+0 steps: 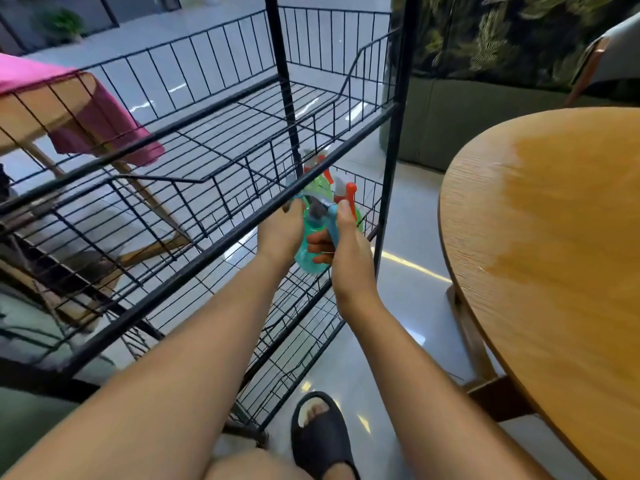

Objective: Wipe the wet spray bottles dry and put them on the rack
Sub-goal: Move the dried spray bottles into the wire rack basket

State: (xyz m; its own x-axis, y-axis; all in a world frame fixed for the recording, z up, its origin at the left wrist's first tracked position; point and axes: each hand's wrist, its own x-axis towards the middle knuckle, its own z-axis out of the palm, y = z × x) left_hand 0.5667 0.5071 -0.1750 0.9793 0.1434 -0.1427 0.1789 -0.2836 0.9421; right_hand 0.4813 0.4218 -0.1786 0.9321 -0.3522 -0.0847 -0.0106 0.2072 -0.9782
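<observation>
The person is reaching both hands under the front rail of the rack, below its top shelf. The left hand is gripping the teal bottle from its left side, fingers curled round it. The right hand is holding the right side, thumb lying up along it and fingers wrapping the front. The bottle is hanging tilted over the right end of the lower basket, just in front of a green bottle. A round table is standing to the right.
</observation>
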